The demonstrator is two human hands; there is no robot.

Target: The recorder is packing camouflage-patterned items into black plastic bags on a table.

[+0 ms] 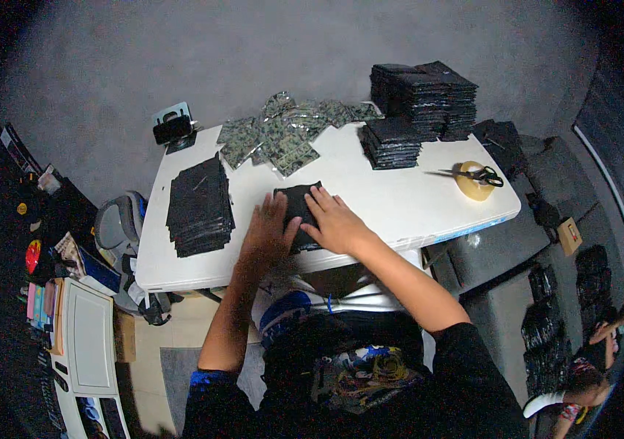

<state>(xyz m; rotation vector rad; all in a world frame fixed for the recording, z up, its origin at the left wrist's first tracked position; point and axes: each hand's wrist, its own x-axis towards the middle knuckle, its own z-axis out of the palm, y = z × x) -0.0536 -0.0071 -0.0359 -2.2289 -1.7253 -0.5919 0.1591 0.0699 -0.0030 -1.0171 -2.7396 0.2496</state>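
Observation:
A black flat plastic mailer bag (299,201) lies near the front edge of the white table (385,201). My right hand (335,221) rests flat on its right side, fingers stretched out. On its left side is my left hand (266,230), also flat with the fingers extended and slightly blurred. Left of it sits a stack of black mailer bags (198,205). Behind my hands, clear packets with a camouflage-like pattern (290,135) lie in a loose heap. Taller black stacks (425,99) and a shorter black stack (390,143) stand at the back right.
Black-handled scissors (484,175) lie on a tape roll (474,189) at the table's right. A phone on a stand (173,130) is at the back left corner. A chair (118,223) and white cabinet (91,336) stand left. Black packages (544,329) and a person (597,358) are at right.

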